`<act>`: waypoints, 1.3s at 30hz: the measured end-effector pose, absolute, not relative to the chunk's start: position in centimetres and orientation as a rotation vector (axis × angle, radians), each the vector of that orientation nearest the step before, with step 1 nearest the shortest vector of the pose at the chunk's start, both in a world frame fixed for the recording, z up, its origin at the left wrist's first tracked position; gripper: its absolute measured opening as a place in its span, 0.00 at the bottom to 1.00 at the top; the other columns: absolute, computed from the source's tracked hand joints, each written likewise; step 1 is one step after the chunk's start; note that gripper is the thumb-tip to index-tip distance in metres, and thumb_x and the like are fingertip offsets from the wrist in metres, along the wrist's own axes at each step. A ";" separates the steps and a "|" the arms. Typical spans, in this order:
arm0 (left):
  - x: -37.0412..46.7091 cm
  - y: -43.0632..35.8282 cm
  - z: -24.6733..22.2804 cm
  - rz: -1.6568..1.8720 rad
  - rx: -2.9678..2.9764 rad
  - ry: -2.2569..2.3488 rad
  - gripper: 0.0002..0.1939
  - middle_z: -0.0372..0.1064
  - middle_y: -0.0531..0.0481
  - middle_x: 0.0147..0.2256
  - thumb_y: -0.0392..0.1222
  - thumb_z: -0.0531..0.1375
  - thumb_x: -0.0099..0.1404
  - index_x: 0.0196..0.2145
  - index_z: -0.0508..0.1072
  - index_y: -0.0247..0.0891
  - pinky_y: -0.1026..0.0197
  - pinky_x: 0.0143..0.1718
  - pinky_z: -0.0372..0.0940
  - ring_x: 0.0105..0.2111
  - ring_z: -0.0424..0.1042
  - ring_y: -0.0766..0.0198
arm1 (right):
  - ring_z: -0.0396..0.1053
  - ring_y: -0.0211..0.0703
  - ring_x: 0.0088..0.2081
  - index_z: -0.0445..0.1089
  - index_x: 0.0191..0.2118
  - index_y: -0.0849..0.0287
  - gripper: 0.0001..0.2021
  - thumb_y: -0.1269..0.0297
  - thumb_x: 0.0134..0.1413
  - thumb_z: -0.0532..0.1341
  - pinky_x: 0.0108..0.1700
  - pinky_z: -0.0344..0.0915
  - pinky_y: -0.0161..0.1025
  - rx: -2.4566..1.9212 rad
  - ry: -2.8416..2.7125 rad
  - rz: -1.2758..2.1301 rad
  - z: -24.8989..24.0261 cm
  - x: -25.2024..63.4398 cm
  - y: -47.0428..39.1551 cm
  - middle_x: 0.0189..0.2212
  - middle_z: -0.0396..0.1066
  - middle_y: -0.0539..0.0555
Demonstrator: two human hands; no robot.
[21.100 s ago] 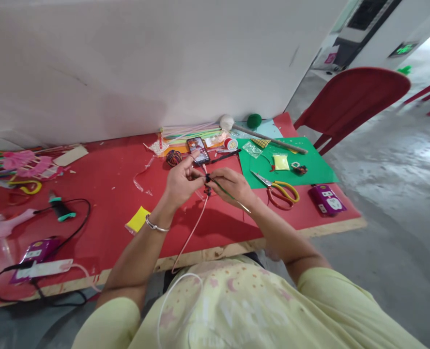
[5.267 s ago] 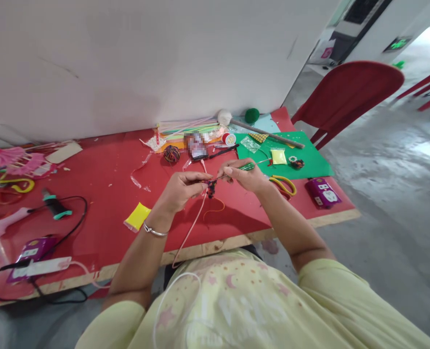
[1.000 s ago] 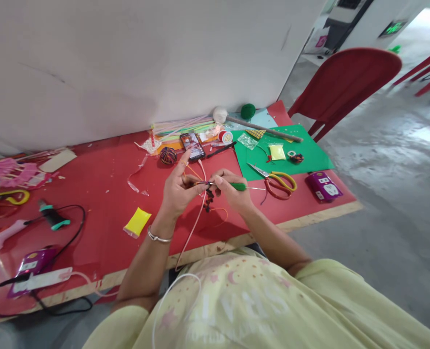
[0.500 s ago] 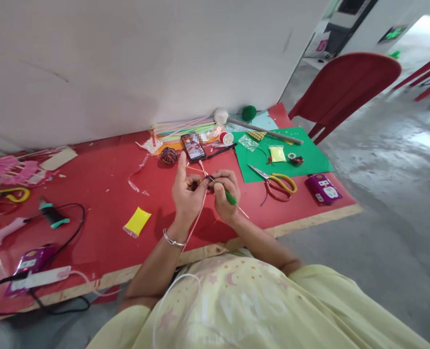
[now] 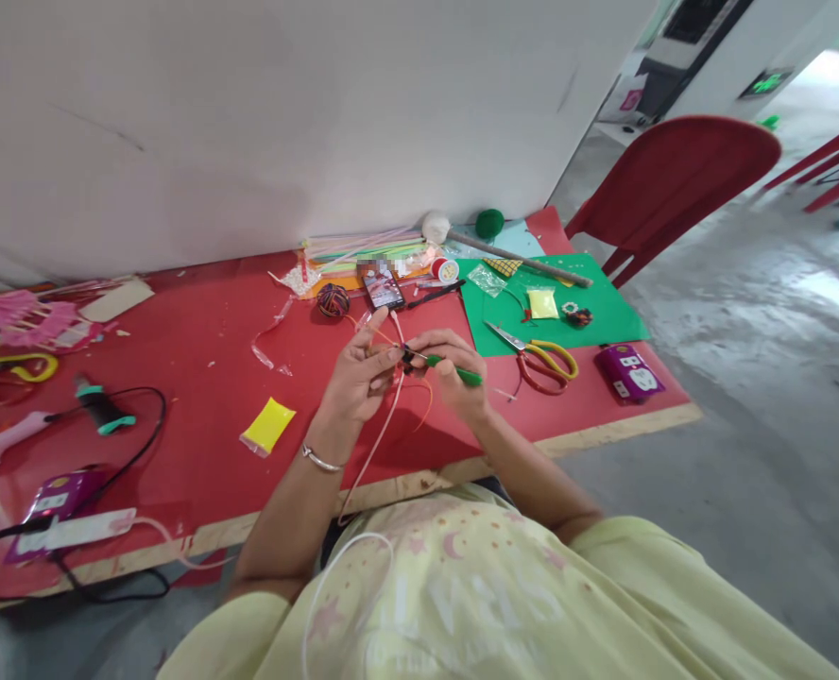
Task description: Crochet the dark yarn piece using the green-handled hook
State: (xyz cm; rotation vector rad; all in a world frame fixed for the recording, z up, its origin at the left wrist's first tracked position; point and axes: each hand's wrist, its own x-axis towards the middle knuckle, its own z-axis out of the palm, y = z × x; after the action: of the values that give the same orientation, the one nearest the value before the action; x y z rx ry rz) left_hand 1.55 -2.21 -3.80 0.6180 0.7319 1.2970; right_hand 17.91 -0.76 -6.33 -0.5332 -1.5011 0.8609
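Observation:
My right hand (image 5: 458,373) grips a crochet hook with a green handle (image 5: 454,369), its metal shaft pointing left. Between the fingers of my left hand (image 5: 359,373) is a small dark piece of yarn work (image 5: 406,355), mostly covered by fingertips. The hook's tip meets this piece; whether it passes through a loop I cannot tell. Orange yarn runs from a multicoloured yarn ball (image 5: 333,300) toward my left hand. A loose orange strand (image 5: 430,401) curls below the hands. Just beyond my fingers lies a lit phone (image 5: 383,286), with a pale cable (image 5: 377,444) passing under the work.
Scissors (image 5: 543,362) lie half on a green sheet (image 5: 490,331), right of my hands. A purple power socket (image 5: 628,373) sits at the table's right end. A yellow packet (image 5: 268,427) lies to the left, with a glue gun (image 5: 8,439) farther out. A red chair (image 5: 681,189) stands beyond.
My left index finger has come down from upright toward the phone. My right hand has shifted slightly right with the hook, which now lies more level. A loose orange strand shows below the hands.

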 end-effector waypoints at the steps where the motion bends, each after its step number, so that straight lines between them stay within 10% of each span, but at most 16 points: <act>1: 1.3 -2.2 -3.7 1.306 0.634 0.755 0.52 0.66 0.64 0.18 0.33 0.75 0.50 0.69 0.61 0.48 0.74 0.14 0.46 0.12 0.50 0.79 | 0.77 0.44 0.39 0.81 0.35 0.56 0.20 0.45 0.64 0.59 0.35 0.77 0.41 -0.529 -1.497 0.939 -6.0 18.1 -0.6 0.41 0.77 0.59; 6: 1.5 -2.4 -2.8 1.424 0.749 0.848 0.55 0.79 0.55 0.29 0.33 0.76 0.46 0.69 0.61 0.49 0.72 0.13 0.49 0.16 0.60 0.77 | 0.75 0.42 0.35 0.81 0.33 0.58 0.24 0.41 0.61 0.60 0.31 0.76 0.40 -0.570 -1.404 1.127 -5.9 17.8 -0.6 0.41 0.76 0.59; 22: -0.1 -2.9 -1.7 1.242 0.799 0.869 0.51 0.69 0.61 0.22 0.31 0.72 0.48 0.68 0.62 0.42 0.72 0.14 0.43 0.13 0.49 0.80 | 0.75 0.49 0.41 0.82 0.37 0.52 0.20 0.40 0.55 0.65 0.46 0.75 0.48 -0.571 -1.735 0.695 -5.6 19.7 0.4 0.38 0.77 0.58; 39: -0.7 -2.2 -0.9 1.104 0.874 0.897 0.42 0.68 0.58 0.26 0.30 0.70 0.47 0.61 0.71 0.39 0.72 0.15 0.42 0.14 0.49 0.81 | 0.75 0.45 0.41 0.82 0.36 0.53 0.11 0.54 0.61 0.65 0.45 0.73 0.45 -0.429 -1.952 0.979 -2.7 22.8 2.2 0.39 0.78 0.56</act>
State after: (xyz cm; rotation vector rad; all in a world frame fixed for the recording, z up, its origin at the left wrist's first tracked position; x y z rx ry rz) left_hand -0.68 -2.23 -0.92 0.8745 0.8974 1.1040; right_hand 22.75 2.20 -2.66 -0.4291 -1.9517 0.9787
